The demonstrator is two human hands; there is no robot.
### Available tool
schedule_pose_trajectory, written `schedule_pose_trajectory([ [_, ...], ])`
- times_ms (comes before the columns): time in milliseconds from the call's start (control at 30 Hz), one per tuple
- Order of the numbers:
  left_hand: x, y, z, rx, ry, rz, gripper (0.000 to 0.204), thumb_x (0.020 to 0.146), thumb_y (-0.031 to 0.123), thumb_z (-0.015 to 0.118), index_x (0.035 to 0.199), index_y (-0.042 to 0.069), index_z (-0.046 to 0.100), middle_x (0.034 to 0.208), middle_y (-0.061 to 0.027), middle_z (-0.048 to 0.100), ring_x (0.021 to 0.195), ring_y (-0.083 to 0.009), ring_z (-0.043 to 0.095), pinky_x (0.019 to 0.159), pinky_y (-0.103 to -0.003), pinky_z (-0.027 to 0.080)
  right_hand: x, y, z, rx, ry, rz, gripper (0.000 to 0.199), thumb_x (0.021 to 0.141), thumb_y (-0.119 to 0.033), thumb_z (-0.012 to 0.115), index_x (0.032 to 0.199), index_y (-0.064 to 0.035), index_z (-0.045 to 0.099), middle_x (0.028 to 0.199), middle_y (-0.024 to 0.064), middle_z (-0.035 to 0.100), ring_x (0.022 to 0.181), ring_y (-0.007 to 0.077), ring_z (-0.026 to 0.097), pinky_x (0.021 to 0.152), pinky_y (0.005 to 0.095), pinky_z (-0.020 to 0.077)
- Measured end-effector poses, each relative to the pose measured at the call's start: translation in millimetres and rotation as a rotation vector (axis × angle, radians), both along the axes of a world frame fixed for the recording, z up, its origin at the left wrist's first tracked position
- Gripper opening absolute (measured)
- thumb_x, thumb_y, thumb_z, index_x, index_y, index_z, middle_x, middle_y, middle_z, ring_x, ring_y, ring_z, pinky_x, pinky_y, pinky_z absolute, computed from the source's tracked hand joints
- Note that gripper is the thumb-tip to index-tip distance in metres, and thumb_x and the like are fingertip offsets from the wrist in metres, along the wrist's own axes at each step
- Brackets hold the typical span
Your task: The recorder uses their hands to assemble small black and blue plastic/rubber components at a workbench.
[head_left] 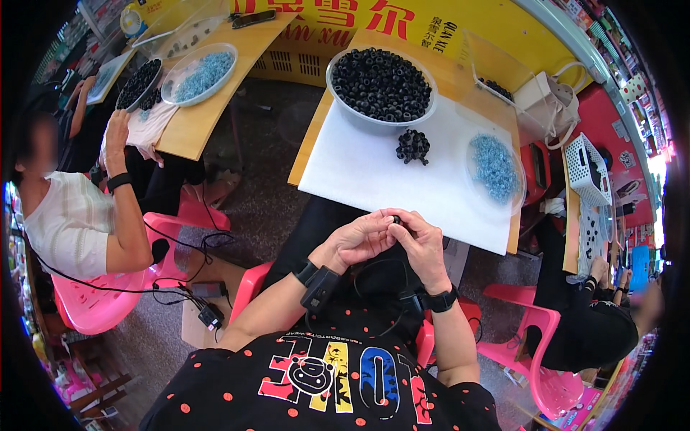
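1. Both hands meet just off the near edge of the desk (402, 179): the left hand (357, 241) and right hand (422, 243) press fingertip to fingertip, pinching a small black ring (396, 219) between them above the lap.
2. Doing this well appears to call for a firm, steady pinch and the piece kept over the lap or the white sheet, since a dropped ring would likely roll off.
3. A small heap of black rings (413, 146) lies mid-desk, a clear dish of blue rings (495, 168) at the right edge.
4. A large bowl of black rings (381, 86) crowds the far edge.
5. Other workers sit at the desks on either side.
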State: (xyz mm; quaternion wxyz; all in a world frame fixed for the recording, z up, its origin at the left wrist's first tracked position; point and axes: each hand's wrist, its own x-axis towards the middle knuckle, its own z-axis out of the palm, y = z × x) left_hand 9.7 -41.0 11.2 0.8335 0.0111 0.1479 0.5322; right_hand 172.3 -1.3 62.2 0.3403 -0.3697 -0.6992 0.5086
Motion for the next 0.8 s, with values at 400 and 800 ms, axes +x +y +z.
schedule_pose_trajectory([
  [400, -1.9, -4.4, -15.6, 0.008, -0.052, -0.064, 0.018, 0.095, 0.013, 0.069, 0.107, 0.001, 0.063, 0.096, -0.0079, 0.067, 0.082, -0.0159, 0.067, 0.078, -0.028, 0.058, -5.3, -22.3, -7.0, 0.104, -0.009, -0.134, 0.026, 0.088, -0.007, 0.073, 0.113, -0.0032, 0.073, 0.079, 0.0051, 0.063, 0.07, 0.0092, 0.062, 0.064, 0.0234, 0.0488],
  [800, -10.3, -2.2, -12.9, 0.053, -0.028, -0.058, 0.026, 0.093, 0.01, 0.071, 0.116, 0.003, 0.06, 0.105, -0.0043, 0.064, 0.092, -0.0113, 0.065, 0.085, -0.025, 0.057, -2.7, -12.7, -7.5, -0.189, 0.111, -0.014, 0.033, 0.09, -0.008, 0.073, 0.123, -0.0068, 0.07, 0.085, -0.0002, 0.061, 0.078, 0.0066, 0.058, 0.071, 0.0233, 0.0486],
])
